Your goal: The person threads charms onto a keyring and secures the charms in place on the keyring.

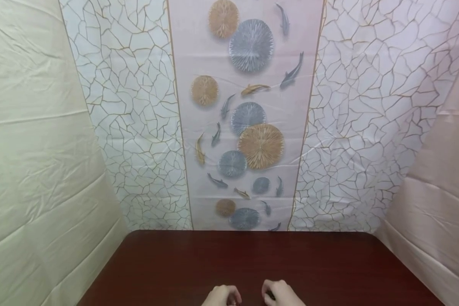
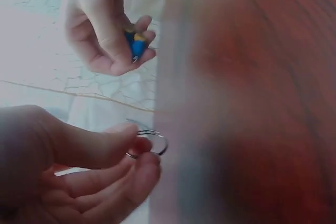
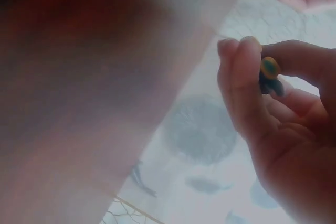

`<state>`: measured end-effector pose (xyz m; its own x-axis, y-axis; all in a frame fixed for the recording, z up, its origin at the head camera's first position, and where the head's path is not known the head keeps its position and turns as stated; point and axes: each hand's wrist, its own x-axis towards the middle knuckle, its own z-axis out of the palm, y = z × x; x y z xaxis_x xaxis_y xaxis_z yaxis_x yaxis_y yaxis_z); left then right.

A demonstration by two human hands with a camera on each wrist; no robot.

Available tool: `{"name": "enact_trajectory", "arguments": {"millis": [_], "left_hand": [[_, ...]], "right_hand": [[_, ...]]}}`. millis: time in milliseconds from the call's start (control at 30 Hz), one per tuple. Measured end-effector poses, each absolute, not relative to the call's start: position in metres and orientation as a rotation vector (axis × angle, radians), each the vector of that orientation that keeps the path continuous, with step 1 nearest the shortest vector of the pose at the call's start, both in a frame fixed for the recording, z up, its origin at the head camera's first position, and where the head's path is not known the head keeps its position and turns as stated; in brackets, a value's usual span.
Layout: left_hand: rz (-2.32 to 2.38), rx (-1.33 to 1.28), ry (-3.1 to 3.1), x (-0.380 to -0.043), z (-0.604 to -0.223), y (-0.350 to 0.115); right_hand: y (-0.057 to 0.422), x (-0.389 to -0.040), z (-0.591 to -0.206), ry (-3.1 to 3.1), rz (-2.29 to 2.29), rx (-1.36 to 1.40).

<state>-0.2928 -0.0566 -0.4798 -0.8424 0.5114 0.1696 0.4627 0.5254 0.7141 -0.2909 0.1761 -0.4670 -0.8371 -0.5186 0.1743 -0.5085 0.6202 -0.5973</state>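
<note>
Both hands are raised near the front of the table, side by side and apart. My left hand [image 1: 222, 295] pinches a thin metal split ring [image 2: 166, 144] between thumb and fingertips, and the ring stands out past them in the left wrist view. In my right hand [image 1: 281, 293] a small blue and yellow charm [image 2: 138, 45] is held between thumb and fingers. A tiny metal loop shows at the charm's tip. The right wrist view shows the same charm [image 3: 270, 68] with a green centre in a yellow rim; its far side is hidden by the fingers.
A dark red-brown wooden table [image 1: 252, 259] with rounded far corners lies under the hands. Behind it hangs a patterned cloth [image 1: 137, 127] with fish and round leaf prints. Beige curtains [image 1: 34, 170] enclose the left and right sides.
</note>
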Motion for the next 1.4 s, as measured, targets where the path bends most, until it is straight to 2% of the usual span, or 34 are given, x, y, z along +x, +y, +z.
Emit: {"name": "enact_trajectory", "arguments": {"millis": [100,300,533,700,967,1400], "left_hand": [[1.439,0.873,2.653,-0.288,-0.463,-0.055],[1.845,0.735,2.668,-0.274,-0.422,-0.045],[2.129,0.646,2.508,-0.265,-0.39,-0.033],[2.213,0.647,2.416,-0.256,-0.384,-0.028],[2.212,0.627,2.415,-0.248,-0.38,-0.025],[2.191,0.68,2.568,-0.247,-0.377,-0.015]], "right_hand": [[0.176,-0.286,-0.449,2.826,-1.155,-0.904],[0.164,-0.271,-0.41,2.885,-1.407,-0.966],[0.14,-0.255,-0.387,3.029,-1.793,-1.025],[0.131,-0.25,-0.381,3.031,-2.09,-0.713],[0.133,-0.248,-0.377,2.796,-2.202,-0.275],[0.134,-0.251,-0.367,2.703,-2.223,-0.117]]}}
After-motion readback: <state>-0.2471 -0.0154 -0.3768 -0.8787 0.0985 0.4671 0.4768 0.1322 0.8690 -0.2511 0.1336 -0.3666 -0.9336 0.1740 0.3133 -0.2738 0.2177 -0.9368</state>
